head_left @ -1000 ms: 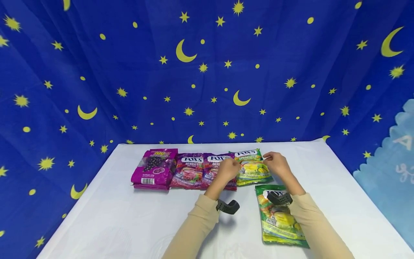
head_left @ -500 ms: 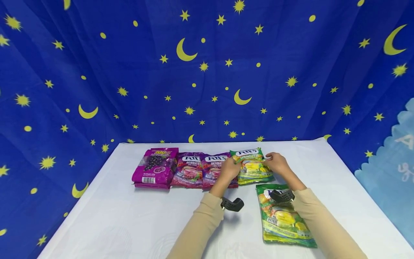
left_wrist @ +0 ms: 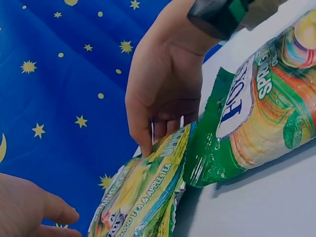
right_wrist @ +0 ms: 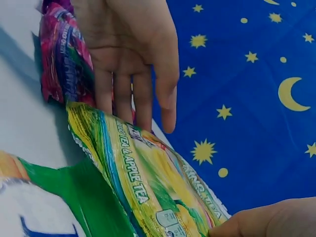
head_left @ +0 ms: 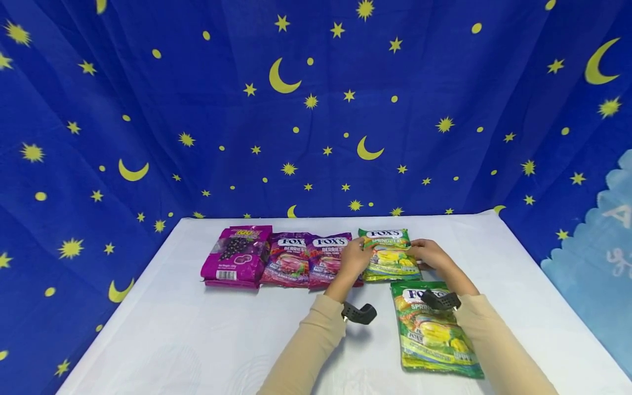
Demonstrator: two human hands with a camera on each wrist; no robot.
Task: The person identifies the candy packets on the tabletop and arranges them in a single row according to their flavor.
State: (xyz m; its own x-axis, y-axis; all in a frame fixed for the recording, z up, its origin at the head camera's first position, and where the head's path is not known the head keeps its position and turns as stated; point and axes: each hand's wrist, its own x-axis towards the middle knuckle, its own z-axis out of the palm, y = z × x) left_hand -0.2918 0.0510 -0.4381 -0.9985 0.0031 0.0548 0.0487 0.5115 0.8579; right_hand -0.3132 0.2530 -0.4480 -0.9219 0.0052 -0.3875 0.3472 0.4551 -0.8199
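Note:
A yellow-green Fox's Spring Tea candy bag (head_left: 387, 258) lies face up between both hands at the right end of a row of bags. My right hand (head_left: 433, 257) pinches its right edge, and the thumb (right_wrist: 256, 222) lies on the bag's face in the right wrist view. Beside the left edge is my left hand (head_left: 354, 258). In the right wrist view the left hand's fingers (right_wrist: 143, 94) are extended by the bag's edge, not wrapped round it. A second Spring Tea candy bag (head_left: 434, 334) lies nearer, partly under the right forearm.
Two purple Fox's Berries candy bags (head_left: 286, 266) lie in the row to the left, one partly behind the left hand. A magenta grape candy bag (head_left: 234, 258) ends the row. A white-covered table (head_left: 197, 340) bears everything, with a blue star-patterned curtain (head_left: 316, 120) behind.
The candy bag between the hands has shifted slightly right and sits straighter. My right hand has moved right with it, and the left hand a little right as well.

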